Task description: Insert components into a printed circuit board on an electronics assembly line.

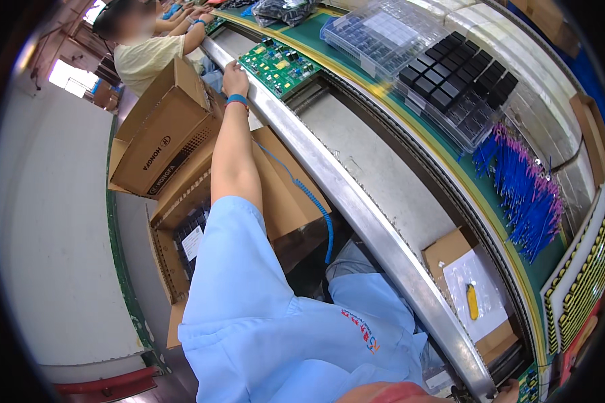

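Observation:
My left arm reaches far forward along the metal rail. At its end my left hand point(235, 80) is closed at the near left corner of a green circuit board point(279, 68) with many small parts on it. The board lies across the conveyor track, its edge by the rail. A blue band circles my left wrist. At the lower right rim only a bit of my right hand point(508, 392) shows, its fingers mostly hidden. Beside it is part of another green circuit board point(530, 381).
The metal rail point(343, 195) runs diagonally past me. Beyond the track stand a clear compartment box point(376, 33), black blocks point(444, 74) and blue wires point(517, 188). A yellow tool point(472, 302) lies on white paper. Cardboard boxes point(168, 134) and a blue coiled cord point(316, 201) are left; a co-worker point(148, 60) sits farther off.

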Motion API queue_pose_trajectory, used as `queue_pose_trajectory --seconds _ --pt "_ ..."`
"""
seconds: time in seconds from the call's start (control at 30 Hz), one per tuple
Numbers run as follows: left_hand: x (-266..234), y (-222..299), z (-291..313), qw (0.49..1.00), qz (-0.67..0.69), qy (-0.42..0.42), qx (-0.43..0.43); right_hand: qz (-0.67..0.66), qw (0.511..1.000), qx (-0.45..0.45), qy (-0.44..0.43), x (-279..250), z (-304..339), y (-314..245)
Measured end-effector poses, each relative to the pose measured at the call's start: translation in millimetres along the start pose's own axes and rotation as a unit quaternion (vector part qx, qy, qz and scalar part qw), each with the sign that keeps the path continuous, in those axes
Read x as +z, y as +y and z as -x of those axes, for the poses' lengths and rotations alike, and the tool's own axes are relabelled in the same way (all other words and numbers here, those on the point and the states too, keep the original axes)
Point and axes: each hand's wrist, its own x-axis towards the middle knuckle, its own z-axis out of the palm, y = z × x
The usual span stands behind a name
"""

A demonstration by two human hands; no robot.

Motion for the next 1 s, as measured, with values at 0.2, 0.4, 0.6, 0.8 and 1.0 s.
queue_pose_trajectory --seconds 0.2,0.4,0.6,0.8,1.0 --pt "18 38 -8 0.977 -0.171 -0.106 0.066 0.147 0.988 0.036 -0.015 -60 16 -87" --pt "-12 -31 -55 0.952 -0.244 -0.162 0.095 -0.023 0.984 -0.107 0.144 -48 -29 -87" --pt "0 -46 -67 0.947 -0.064 -0.228 0.219 -0.078 0.942 -0.177 0.273 -64 -43 -159" --pt "-40 30 3 0.873 0.039 -0.456 0.171 -0.146 0.911 -0.186 0.338 -71 -91 -168" --pt "-84 138 141 0.827 0.073 -0.529 0.174 -0.077 0.930 -0.187 0.306 -63 -116 -155"
